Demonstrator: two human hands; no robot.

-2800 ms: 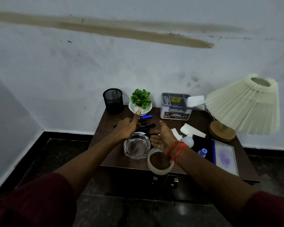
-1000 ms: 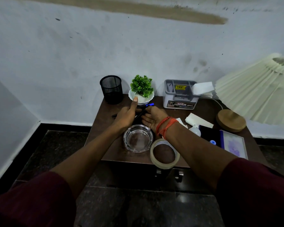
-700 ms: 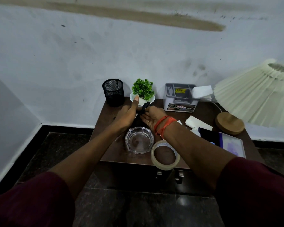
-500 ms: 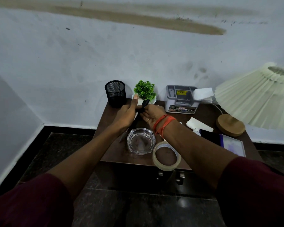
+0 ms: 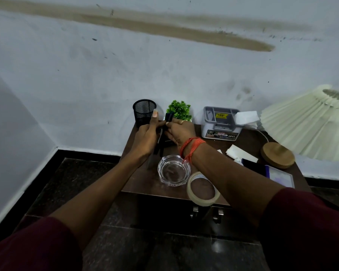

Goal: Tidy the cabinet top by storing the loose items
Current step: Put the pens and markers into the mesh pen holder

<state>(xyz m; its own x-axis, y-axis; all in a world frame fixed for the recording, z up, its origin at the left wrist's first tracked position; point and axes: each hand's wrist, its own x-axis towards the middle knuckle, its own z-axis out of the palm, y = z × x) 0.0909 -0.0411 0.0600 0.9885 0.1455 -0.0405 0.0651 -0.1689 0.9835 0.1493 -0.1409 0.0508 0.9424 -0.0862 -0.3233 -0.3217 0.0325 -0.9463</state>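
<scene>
The person wears a dark maroon top whose left sleeve [image 5: 27, 245] and right sleeve [image 5: 309, 227] end well back from the grip, leaving both forearms bare. Just behind the grip, the wrist of the right hand [image 5: 181, 133] carries a thread band [image 5: 192, 145] of orange-red strands wound round several times, with a loose end trailing from it, and a thin pale ring [image 5: 182, 122] sits on one finger close to the grip. On the left hand [image 5: 145, 137], the thumbnail [image 5: 155, 114] just above the grip is long and pale.
</scene>
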